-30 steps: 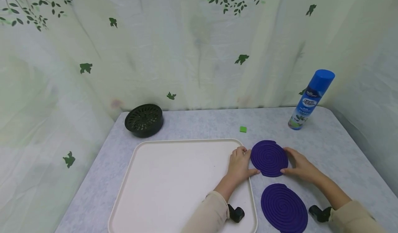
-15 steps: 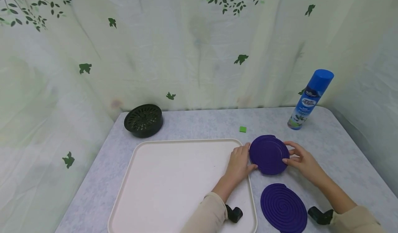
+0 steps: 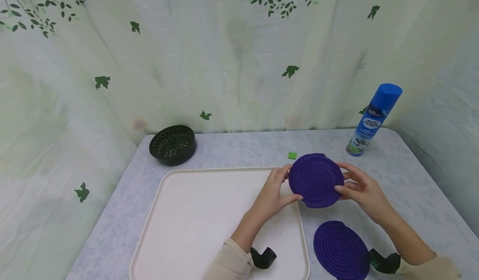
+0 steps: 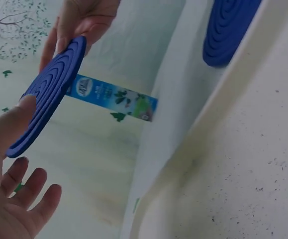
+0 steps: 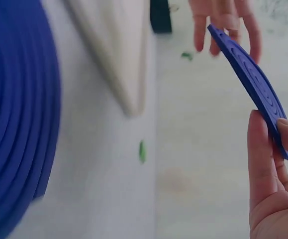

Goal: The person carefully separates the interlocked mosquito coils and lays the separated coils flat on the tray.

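A round purple trivet with ring-shaped ridges and small edge tabs is held up, tilted, above the tray's right edge. My right hand pinches its right edge between thumb and fingers. At the opposite edge is my left hand; in the left wrist view its thumb lies against the trivet while the other fingers spread apart from it. A second purple trivet, with a spiral of ridges, lies flat on the table below. Both look blue in the wrist views.
A large white tray covers the table's middle. Behind it on the left leans a black slotted bowl. A blue spray can stands at the back right, and a small green square lies near the tray's far corner.
The upper trivet has been lifted off the table, tilted up and moved left towards the tray. Both hands moved with it, the left one further left. The lower trivet stayed put.
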The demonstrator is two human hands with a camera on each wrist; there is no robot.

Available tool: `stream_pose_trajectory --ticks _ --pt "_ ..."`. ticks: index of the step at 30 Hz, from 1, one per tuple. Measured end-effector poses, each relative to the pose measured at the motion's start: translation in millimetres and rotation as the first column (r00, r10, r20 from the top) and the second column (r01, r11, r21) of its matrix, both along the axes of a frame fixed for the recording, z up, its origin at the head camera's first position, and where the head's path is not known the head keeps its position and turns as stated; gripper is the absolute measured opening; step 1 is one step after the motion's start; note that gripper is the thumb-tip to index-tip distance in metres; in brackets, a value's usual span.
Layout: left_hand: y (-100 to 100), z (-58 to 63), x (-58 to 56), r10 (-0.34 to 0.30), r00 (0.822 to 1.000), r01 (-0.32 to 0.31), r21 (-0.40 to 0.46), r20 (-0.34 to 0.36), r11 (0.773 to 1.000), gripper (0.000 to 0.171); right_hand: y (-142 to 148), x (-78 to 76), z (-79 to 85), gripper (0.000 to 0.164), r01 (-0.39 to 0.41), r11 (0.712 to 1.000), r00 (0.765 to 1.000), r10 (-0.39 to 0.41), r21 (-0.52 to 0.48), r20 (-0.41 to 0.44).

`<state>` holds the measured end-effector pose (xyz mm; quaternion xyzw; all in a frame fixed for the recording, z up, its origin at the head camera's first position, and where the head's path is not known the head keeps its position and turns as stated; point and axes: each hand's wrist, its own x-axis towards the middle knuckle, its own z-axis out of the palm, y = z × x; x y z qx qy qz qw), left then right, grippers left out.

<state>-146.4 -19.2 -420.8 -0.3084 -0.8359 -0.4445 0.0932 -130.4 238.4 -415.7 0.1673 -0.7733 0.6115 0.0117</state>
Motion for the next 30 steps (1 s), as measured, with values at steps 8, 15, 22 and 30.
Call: stream_pose_trajectory --ticks 8,15,22,30 --pt "-19 7.5 18.0 -0.283 0.878 -0.003 0.595 0.386 0.804 0.066 -36 9.0 6.3 0.060 -0.070 0.993 0.993 0.061 -0.095 -0.098" --pt "-29 11.2 28.4 -0.274 0.857 -0.072 0.629 0.435 0.774 0.063 -60 9.5 -4.9 0.066 0.017 0.999 0.980 -0.025 -0.040 -0.197" --pt "-25 28.5 43.3 -0.063 0.937 -0.116 0.475 0.344 0.872 0.057 -87 12.3 -13.9 0.060 0.288 0.955 0.811 -0.201 0.076 -0.549" --pt "-21 36.2 56.4 -0.030 0.974 -0.057 0.373 0.224 0.926 0.054 -115 20.3 -3.4 0.044 0.204 0.979 0.875 -0.183 -0.003 -0.449"
